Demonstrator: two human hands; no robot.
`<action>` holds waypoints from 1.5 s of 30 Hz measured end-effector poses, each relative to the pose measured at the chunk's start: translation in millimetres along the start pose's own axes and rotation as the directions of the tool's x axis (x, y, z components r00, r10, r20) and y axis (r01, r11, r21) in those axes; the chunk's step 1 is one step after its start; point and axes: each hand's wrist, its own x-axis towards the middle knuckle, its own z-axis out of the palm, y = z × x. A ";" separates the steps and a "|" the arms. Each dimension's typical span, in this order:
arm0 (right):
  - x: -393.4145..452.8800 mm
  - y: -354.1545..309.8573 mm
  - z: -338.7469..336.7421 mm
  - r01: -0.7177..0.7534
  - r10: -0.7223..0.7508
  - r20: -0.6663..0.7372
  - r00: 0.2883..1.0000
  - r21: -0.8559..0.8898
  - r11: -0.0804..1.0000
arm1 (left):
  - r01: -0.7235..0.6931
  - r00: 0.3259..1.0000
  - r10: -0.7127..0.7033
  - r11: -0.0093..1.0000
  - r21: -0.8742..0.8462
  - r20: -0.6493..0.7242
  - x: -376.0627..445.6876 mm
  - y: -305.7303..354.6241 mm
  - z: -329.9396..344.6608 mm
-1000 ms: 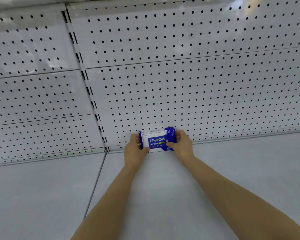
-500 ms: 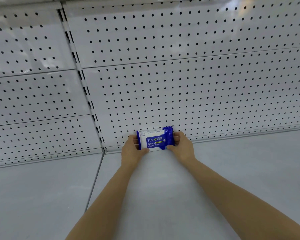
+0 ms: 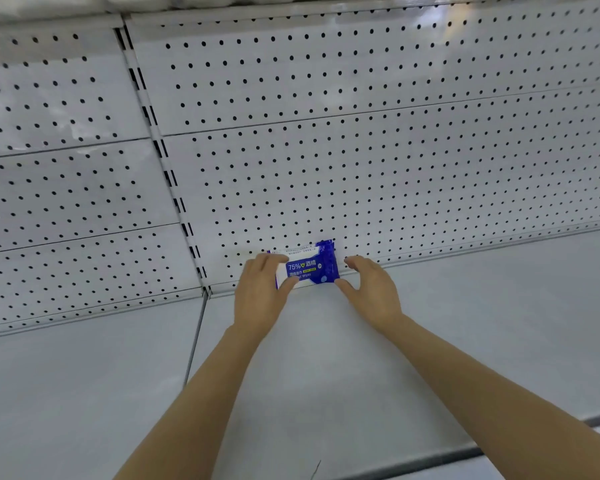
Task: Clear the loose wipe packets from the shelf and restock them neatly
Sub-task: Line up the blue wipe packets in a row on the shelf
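Observation:
One blue and white wipe packet [image 3: 309, 266] stands on its long edge at the back of the white shelf [image 3: 326, 368], leaning against the pegboard wall. My left hand [image 3: 260, 294] holds the packet's left end, thumb in front and fingers over the top. My right hand [image 3: 371, 289] is just off the packet's right end, fingers spread and relaxed, with a small gap between them and the packet.
The white perforated back panel [image 3: 361, 168] rises behind the shelf. A slotted upright [image 3: 168, 174] divides this bay from the left bay. The underside of an upper shelf [image 3: 222, 3] crosses the top. The shelf's front edge [image 3: 499, 445] runs at lower right.
My right hand has let go of the packet's right end and drawn slightly away. The left hand keeps its hold, and the packet stays against the back panel.

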 end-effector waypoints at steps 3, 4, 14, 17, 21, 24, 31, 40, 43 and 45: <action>-25.5 -5.6 -18.3 0.039 -0.040 -0.035 0.999 -0.041 0.998 | -0.184 0.981 0.176 0.978 0.097 0.085 -18.1 21.6 -1.0; -34.2 -6.9 -26.1 0.048 -0.051 -0.045 0.998 -0.049 0.998 | -0.219 0.972 0.206 0.969 0.117 0.113 -23.9 29.1 -1.1; -122.4 5.1 -111.4 0.068 -0.090 -0.133 0.987 -0.159 0.985 | -0.342 0.919 0.292 0.925 0.164 0.266 -82.2 101.2 -9.4; -149.1 12.1 -138.2 0.063 -0.095 -0.158 0.983 -0.194 0.979 | -0.367 0.907 0.323 0.921 0.132 0.269 -101.0 130.0 -7.8; -196.1 26.7 -183.3 0.034 -0.078 -0.187 0.979 -0.230 0.973 | -0.417 0.887 0.386 0.905 0.081 0.254 -135.7 182.9 -0.5; -238.6 39.2 -219.4 -0.003 -0.052 -0.215 0.975 -0.250 0.968 | -0.434 0.871 0.411 0.901 0.027 0.269 -169.7 224.8 8.6; -352.2 75.3 -298.0 -0.124 0.052 -0.239 0.970 -0.297 0.947 | -0.486 0.796 0.493 0.866 -0.116 0.351 -263.7 321.1 33.8; -475.2 125.1 -386.9 -0.350 0.245 -0.297 0.923 -0.381 0.856 | -0.562 0.642 0.608 0.788 -0.252 0.467 -353.0 422.6 82.0; -497.8 144.6 -412.9 -0.400 0.268 -0.348 0.898 -0.395 0.827 | -0.587 0.602 0.642 0.759 -0.283 0.475 -364.0 450.2 103.7; -507.7 155.3 -428.0 -0.424 0.262 -0.396 0.880 -0.406 0.810 | -0.606 0.583 0.668 0.737 -0.301 0.462 -367.0 466.4 118.0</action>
